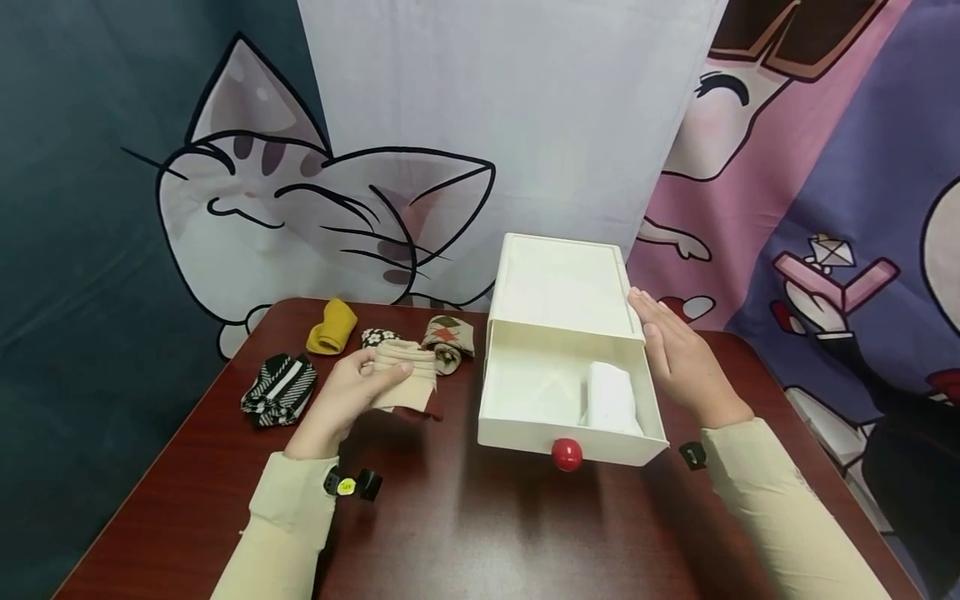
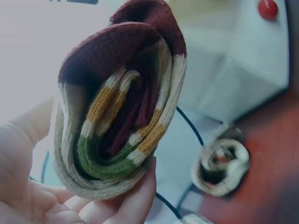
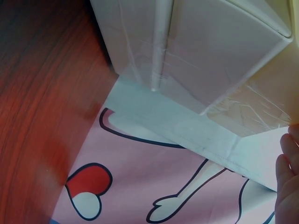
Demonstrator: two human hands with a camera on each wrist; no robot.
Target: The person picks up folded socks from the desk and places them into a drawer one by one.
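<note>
My left hand (image 1: 348,392) grips a rolled pair of socks (image 1: 405,379), cream outside with a dark red end. From the left wrist view, the sock roll (image 2: 117,163) shows green, mustard and maroon stripes in its coils, with fingers under it. With fingers straight, my right hand (image 1: 686,358) lies along the right side of a white drawer box (image 1: 562,279). Its drawer (image 1: 525,433) is pulled out, with a red round knob (image 1: 567,454) on the front. Inside, toward the right, stands a white folded cloth bundle (image 1: 611,396).
Left of the box lie an argyle sock roll (image 1: 450,337), a black-and-white floral one (image 1: 377,337) partly hidden, a yellow one (image 1: 332,327) and a black-and-white striped one (image 1: 279,390). A cartoon-printed cloth (image 1: 480,108) hangs behind the dark red wooden table (image 1: 465,533).
</note>
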